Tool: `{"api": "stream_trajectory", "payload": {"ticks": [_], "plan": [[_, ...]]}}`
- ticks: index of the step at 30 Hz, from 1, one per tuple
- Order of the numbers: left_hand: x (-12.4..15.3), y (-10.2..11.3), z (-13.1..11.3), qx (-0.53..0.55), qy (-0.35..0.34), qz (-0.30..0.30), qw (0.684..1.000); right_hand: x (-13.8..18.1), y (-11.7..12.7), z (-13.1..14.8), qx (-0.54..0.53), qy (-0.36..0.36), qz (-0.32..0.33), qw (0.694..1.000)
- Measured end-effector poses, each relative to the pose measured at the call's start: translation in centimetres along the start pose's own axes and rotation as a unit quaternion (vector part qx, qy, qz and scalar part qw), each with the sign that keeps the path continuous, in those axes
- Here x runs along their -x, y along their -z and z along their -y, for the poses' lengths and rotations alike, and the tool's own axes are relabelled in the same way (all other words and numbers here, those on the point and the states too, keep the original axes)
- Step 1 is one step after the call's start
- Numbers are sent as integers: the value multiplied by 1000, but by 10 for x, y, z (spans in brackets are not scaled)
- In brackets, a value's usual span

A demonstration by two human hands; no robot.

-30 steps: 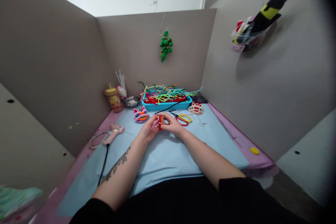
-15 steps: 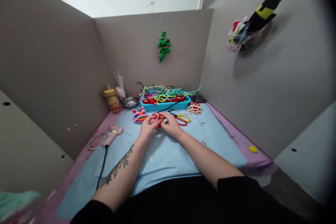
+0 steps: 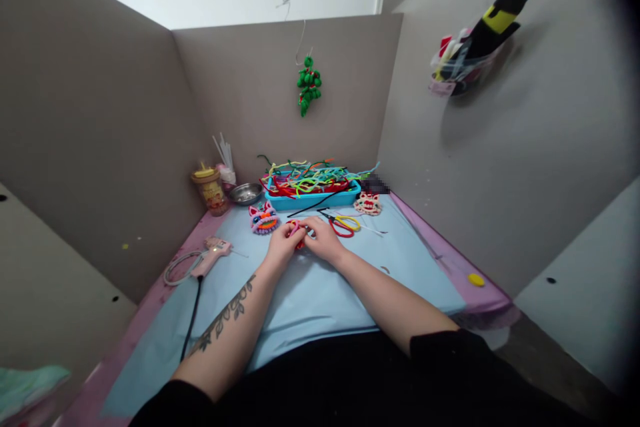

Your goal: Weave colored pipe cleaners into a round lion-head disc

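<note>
My left hand (image 3: 281, 247) and my right hand (image 3: 323, 240) meet over the light blue mat (image 3: 310, 300), fingers pinched together on a small pink and red pipe-cleaner piece (image 3: 298, 229). Most of the piece is hidden by my fingers. Just beyond my hands lie red and yellow scissors (image 3: 344, 223) and a finished pink lion-head craft (image 3: 263, 219). A second, pale lion-head craft (image 3: 368, 203) lies to the right of the scissors.
A blue tray (image 3: 313, 197) heaped with coloured pipe cleaners stands at the back, with a steel bowl (image 3: 245, 193) and a jar (image 3: 209, 190) to its left. A pink glue gun (image 3: 213, 252) with its cord lies at the left. Grey partitions enclose the desk.
My hands have stayed together on the small piece, with the fingers closing more tightly over it. The view has drifted slightly to the right.
</note>
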State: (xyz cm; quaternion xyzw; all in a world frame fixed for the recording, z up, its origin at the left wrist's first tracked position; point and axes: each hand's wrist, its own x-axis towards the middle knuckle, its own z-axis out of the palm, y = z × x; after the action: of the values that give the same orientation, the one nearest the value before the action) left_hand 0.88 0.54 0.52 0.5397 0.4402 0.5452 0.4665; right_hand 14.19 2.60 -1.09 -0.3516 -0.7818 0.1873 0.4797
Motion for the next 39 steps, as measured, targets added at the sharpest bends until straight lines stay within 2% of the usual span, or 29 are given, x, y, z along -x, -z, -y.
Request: {"api": "stream_trajectory", "payload": {"ticks": [7,12,15,19,23,28,31,35,39], "plan": [[3,-7,-2,28,12,-23,999,-2,2,-6,12,-40,-14,999],[0,-7,5,64,15,-12,998,-2,2,-9,3,-49,-42,998],[-3,-3,6,99,44,-8,994,-2,1,-10,4,-46,-45,998],[-6,4,2,195,114,-13,974,-3,-1,-8,-22,-36,-9,999],[-8,10,-2,268,152,-4,951,-2,-1,-4,-59,-66,5,996],[-5,9,-5,253,119,40,959,-1,1,-2,-95,-84,4,992],[-4,7,-6,251,99,38,962,-1,2,-3,-132,-86,24,987],[-4,6,-5,244,95,50,964,-1,3,-2,-155,-113,46,980],[-2,6,-7,234,105,71,964,-2,3,0,-184,-139,42,972]]}}
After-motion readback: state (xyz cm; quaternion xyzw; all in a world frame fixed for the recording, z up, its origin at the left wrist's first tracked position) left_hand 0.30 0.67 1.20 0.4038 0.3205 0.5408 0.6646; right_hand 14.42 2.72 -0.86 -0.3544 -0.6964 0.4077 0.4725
